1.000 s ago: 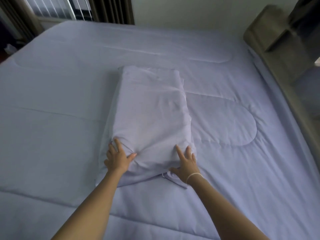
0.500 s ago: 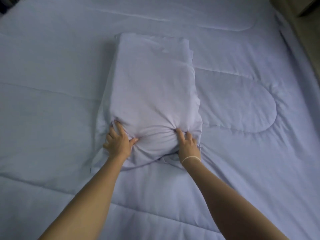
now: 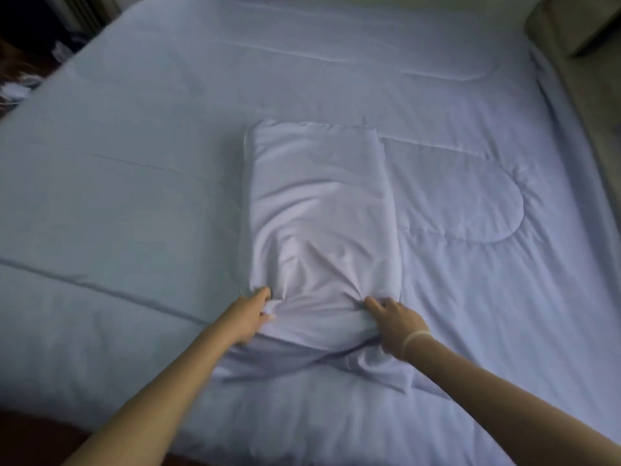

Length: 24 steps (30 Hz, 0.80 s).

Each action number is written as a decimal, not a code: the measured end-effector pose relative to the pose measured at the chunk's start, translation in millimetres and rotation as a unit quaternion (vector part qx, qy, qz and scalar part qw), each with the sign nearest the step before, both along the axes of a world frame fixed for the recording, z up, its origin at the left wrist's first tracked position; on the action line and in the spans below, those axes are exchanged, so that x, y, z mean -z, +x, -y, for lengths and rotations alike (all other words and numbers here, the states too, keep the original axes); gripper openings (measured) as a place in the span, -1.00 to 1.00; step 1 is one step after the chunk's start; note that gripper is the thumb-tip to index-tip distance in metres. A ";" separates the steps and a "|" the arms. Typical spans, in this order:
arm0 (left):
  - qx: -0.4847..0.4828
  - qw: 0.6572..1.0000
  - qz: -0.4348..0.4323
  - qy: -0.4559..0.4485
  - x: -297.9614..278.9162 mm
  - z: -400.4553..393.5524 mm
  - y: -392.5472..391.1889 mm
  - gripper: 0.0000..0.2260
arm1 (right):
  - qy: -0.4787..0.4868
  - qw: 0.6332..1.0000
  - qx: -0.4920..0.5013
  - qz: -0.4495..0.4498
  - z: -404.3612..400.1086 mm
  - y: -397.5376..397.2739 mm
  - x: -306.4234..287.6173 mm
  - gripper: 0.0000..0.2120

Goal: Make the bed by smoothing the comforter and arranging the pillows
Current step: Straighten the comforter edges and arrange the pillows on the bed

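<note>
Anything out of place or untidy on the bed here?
The pillow lies mid-comforter, not at an end. Both hands bunch its near end, and loose case fabric trails beneath.

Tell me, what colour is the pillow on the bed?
Plain pale lavender, no pattern, matching the comforter; the pillow shows in the head view.

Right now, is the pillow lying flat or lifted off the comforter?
Flat: the pillow lies on the comforter; left hand and right hand bunch its near end.
</note>
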<state>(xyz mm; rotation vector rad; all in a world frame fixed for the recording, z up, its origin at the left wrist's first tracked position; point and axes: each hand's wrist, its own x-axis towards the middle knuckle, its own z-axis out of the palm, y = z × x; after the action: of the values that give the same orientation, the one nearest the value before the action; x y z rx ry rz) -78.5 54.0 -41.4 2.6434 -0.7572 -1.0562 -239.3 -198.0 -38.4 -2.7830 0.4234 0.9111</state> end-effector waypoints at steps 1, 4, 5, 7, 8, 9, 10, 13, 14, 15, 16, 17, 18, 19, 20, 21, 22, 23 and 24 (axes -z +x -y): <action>0.033 0.998 -0.060 0.016 -8.2 -17.5 -10.4 -0.79 | 0.019 0.999 -0.016 -0.038 -9.3 -23.7 -6.0 -0.32; 0.050 0.978 -0.200 0.031 -24.6 -61.9 -15.2 -0.81 | 0.140 0.980 0.000 -0.142 -3.7 -51.2 -27.7 -0.56; 0.009 0.979 -0.205 0.010 -25.7 -68.1 -9.3 -0.79 | 0.181 0.972 0.049 -0.142 4.6 -44.9 -35.3 -0.70; -0.111 0.989 -0.080 -0.050 -15.1 -65.7 9.9 -0.70 | 0.184 0.963 0.195 -0.010 24.8 -24.0 -37.5 -0.81; -0.176 0.981 0.012 -0.078 -6.6 -58.7 19.0 -0.69 | 0.163 0.947 0.265 0.080 31.8 -11.3 -32.7 -0.75; -0.235 0.962 0.080 -0.111 0.2 -47.9 24.7 -0.69 | 0.150 0.924 0.320 0.144 33.7 0.7 -25.7 -0.64; -0.284 0.944 0.106 -0.132 7.0 -35.7 26.6 -0.66 | 0.155 0.905 0.356 0.174 30.1 11.5 -17.8 -0.49; -0.327 0.929 0.121 -0.122 24.7 -7.3 14.6 -0.60 | 0.162 0.894 0.382 0.170 10.4 30.5 15.1 -0.27; -0.319 0.928 0.153 -0.115 27.0 -5.4 9.8 -0.63 | 0.138 0.906 0.363 0.166 6.4 29.2 22.7 -0.33; -0.305 0.928 0.181 -0.115 26.6 -8.0 5.7 -0.66 | 0.103 0.922 0.336 0.161 5.8 23.8 25.8 -0.43; -0.281 0.930 0.203 -0.123 25.5 -16.2 0.6 -0.67 | 0.060 0.938 0.303 0.157 7.0 13.7 25.2 -0.52; -0.242 0.935 0.222 -0.134 26.0 -27.9 -4.6 -0.64 | 0.016 0.950 0.269 0.156 11.3 1.4 25.7 -0.57; -0.195 0.941 0.240 -0.140 27.5 -42.0 -9.5 -0.59 | -0.023 0.961 0.232 0.147 17.3 -12.4 27.4 -0.58; -0.155 0.948 0.239 -0.142 29.3 -56.6 -13.5 -0.55 | -0.047 0.974 0.188 0.114 22.9 -27.0 28.1 -0.60; -0.127 0.955 0.229 -0.142 29.4 -70.0 -16.4 -0.54 | -0.058 0.986 0.138 0.066 26.9 -42.4 29.9 -0.66; -0.105 0.961 0.217 -0.138 26.3 -81.0 -17.2 -0.53 | -0.054 0.994 0.090 0.008 29.3 -57.1 32.2 -0.71; -0.083 0.962 0.218 -0.139 23.2 -88.4 -14.7 -0.52 | -0.044 0.996 0.055 -0.050 31.8 -69.2 33.3 -0.71; -0.077 0.961 0.224 -0.144 19.4 -91.0 -9.5 -0.52 | -0.029 0.995 0.055 -0.078 35.7 -77.6 34.5 -0.72; -0.084 0.957 0.230 -0.153 15.9 -89.1 -2.3 -0.54 | -0.011 0.994 0.088 -0.069 39.6 -80.7 34.0 -0.74</action>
<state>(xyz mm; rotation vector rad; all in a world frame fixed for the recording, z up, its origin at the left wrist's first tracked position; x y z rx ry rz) -80.8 143.2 -57.3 2.6357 -0.6913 -0.2481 -320.0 -237.6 -72.4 -2.6596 0.6919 1.0636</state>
